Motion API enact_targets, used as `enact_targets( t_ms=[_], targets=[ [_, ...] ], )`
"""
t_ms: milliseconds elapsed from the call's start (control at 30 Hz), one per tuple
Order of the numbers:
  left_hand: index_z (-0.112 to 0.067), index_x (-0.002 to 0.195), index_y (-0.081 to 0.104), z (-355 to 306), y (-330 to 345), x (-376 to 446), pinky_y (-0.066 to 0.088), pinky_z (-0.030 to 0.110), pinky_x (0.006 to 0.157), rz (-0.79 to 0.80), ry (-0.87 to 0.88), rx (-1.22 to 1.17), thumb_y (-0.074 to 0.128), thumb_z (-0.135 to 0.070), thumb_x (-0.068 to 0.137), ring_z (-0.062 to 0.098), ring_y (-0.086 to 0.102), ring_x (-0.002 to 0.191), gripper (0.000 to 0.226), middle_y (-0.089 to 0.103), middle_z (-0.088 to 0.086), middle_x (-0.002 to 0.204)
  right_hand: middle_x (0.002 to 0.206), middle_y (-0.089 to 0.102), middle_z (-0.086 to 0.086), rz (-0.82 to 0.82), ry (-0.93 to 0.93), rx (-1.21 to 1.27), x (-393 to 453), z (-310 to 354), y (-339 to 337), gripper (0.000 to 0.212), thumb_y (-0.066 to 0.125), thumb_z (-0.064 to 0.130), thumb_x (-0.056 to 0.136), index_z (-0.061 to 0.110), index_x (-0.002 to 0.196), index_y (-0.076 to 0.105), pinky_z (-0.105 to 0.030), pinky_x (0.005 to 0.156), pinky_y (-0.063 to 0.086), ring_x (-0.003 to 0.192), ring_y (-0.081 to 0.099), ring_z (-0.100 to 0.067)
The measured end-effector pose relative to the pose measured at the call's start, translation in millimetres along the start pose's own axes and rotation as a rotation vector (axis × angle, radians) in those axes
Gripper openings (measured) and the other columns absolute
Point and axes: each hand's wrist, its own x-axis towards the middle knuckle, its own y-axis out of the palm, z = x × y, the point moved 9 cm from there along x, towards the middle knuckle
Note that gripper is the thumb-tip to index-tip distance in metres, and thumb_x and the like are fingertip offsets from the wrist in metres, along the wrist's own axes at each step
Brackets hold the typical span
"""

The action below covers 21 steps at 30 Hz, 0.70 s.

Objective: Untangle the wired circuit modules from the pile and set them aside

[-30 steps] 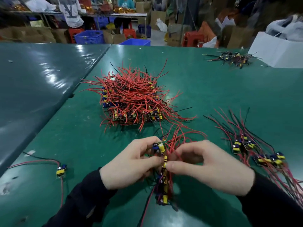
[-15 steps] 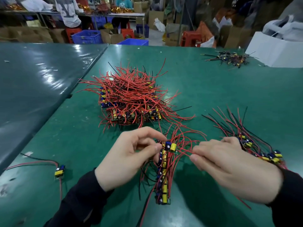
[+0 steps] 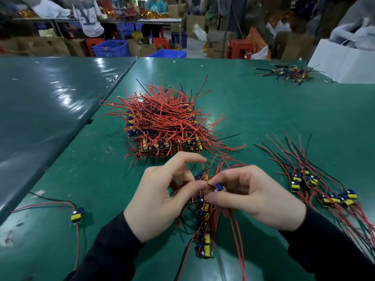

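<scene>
Now both hands work on a strip of modules (image 3: 205, 226) lying on the table (image 3: 263, 110) below them. The right hand (image 3: 253, 197) pinches one module (image 3: 218, 187) at the strip's top, and the left hand (image 3: 162, 199) pinches the wires just beside it. Beyond the hands sits the big pile (image 3: 164, 122); right of the right hand lie the freed modules (image 3: 322, 191). Next, I think, this module must be pulled free gently.

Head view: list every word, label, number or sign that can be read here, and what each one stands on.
"V" over what looks like an "L": large dark monogram on the back of a person's light shirt, far left background.
Dark print on a cardboard box behind the table: too blurred to read.
Circuit modules below the hands: no markings legible.
</scene>
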Motion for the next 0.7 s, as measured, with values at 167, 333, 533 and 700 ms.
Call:
enact_targets(
  t_ms=[167,333,533,700],
  targets=[
    [-0.018,0.096,0.067,-1,-8,2,0.048,0.021,0.07,-0.014,0.053,0.117,0.067,-0.028,0.082,0.005,0.06,0.074,0.017,0.062,-0.01,0.074,0.071,0.066,-0.003,-0.03,-0.103,-0.16,-2,-7,4,0.023,0.08,0.024,0.07,0.009,0.083,0.07,-0.025,0.056,0.04,0.06,0.044,-0.013],
    [-0.015,0.076,0.071,-4,-3,1,0.044,0.021,0.066,0.0,0.131,0.224,0.067,-0.024,0.082,0.009,0.05,0.075,0.013,0.055,-0.023,0.074,0.074,0.067,-0.003,-0.097,-0.284,-0.517,-9,7,0,0.019,0.07,0.03,0.078,0.016,0.09,0.072,-0.039,0.065,0.048,0.065,0.058,-0.022],
    [-0.009,0.075,0.071,-18,-10,-6,0.045,0.04,0.064,-0.198,0.262,0.446,0.071,-0.022,0.084,0.019,0.046,0.073,0.015,0.064,-0.007,0.072,0.06,0.061,0.003,-0.172,-0.218,-0.137,-5,-2,-1,0.006,0.068,0.024,0.078,0.019,0.082,0.068,-0.027,0.054,0.046,0.055,0.052,-0.008],
    [-0.015,0.088,0.066,-45,-27,-22,0.043,0.039,0.081,-0.461,0.345,0.522,0.076,-0.024,0.079,0.022,0.051,0.086,0.017,0.062,0.0,0.088,0.058,0.062,-0.002,-0.221,-0.154,0.165,-3,-9,-1,0.024,0.065,0.025,0.073,0.013,0.093,0.069,-0.011,0.043,0.038,0.042,0.05,-0.007]
  ],
)
